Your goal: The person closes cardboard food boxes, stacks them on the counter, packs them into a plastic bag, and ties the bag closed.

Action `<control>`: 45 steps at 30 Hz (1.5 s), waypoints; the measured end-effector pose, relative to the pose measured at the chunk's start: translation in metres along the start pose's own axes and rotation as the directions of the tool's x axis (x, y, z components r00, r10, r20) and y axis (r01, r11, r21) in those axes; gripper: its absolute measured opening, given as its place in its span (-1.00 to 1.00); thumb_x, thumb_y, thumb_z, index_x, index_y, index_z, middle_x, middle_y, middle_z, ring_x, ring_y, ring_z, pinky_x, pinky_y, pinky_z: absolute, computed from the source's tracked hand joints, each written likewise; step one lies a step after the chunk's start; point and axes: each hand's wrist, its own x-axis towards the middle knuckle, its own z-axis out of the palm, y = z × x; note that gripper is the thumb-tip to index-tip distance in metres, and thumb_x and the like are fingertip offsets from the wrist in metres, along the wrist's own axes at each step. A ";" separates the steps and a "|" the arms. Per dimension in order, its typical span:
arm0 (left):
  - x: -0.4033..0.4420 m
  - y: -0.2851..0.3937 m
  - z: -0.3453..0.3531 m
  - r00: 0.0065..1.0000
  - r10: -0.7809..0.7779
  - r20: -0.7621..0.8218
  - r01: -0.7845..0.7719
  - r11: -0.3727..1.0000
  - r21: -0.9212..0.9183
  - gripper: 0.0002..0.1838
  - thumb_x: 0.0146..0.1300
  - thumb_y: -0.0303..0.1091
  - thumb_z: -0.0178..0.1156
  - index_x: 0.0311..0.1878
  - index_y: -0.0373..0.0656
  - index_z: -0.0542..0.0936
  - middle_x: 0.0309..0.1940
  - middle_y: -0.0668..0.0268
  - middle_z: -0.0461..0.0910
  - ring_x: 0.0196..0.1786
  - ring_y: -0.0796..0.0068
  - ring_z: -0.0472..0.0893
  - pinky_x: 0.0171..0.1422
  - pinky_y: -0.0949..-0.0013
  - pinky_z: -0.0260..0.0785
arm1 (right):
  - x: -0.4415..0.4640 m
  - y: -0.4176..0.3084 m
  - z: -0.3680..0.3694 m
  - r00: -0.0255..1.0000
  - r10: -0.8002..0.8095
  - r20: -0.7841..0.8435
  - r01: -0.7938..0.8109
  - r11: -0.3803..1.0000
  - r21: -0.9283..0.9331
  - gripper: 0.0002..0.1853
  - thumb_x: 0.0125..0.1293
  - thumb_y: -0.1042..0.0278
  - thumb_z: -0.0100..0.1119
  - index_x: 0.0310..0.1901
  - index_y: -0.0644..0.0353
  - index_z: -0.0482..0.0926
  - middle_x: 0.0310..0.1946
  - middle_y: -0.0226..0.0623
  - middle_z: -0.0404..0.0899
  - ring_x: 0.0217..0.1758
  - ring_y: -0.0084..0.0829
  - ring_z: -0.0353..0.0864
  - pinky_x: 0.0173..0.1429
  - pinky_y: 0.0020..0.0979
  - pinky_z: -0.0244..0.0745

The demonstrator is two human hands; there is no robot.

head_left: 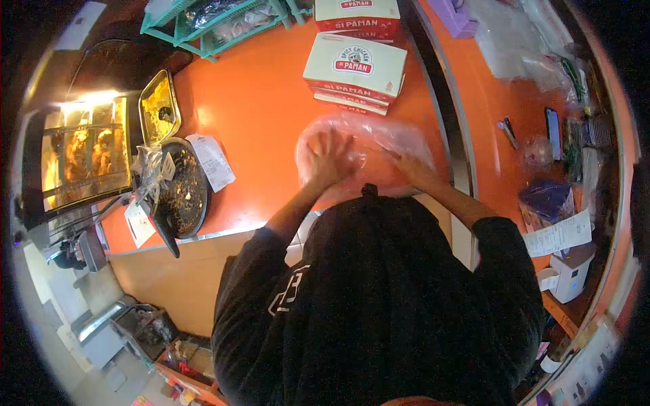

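A sheet or bag of clear plastic [379, 135] lies on the orange counter [261, 88], below the stacked boxes. My left hand [330, 157] rests on the left part of the plastic, its fingers spread wide. Over the right part of the plastic is my right hand [410, 166], fingers stretched out and apart. Nothing is gripped in either hand. Just beyond the plastic stands a stack of white and red printed boxes [357, 62].
To the left are a black pan [184, 189] with crumbs, a paper receipt [212, 161], a yellow-lined tray [160, 108] and a lit food warmer [87, 152]. A teal rack [210, 30] stands at the back. A phone [554, 133] and a printer [572, 274] are on the right.
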 end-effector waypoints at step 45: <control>0.035 0.018 -0.263 0.840 0.172 0.515 0.481 0.204 -0.853 -0.27 0.16 0.29 -0.36 0.25 -0.03 0.12 0.16 0.19 0.23 0.17 0.35 0.29 0.15 0.10 0.20 | -0.091 -0.102 -0.095 0.790 0.567 -0.232 0.419 -0.224 0.880 -0.54 0.14 0.22 0.06 0.02 0.26 0.26 -0.10 -0.24 0.38 -0.01 -0.47 0.35 0.03 -0.40 0.35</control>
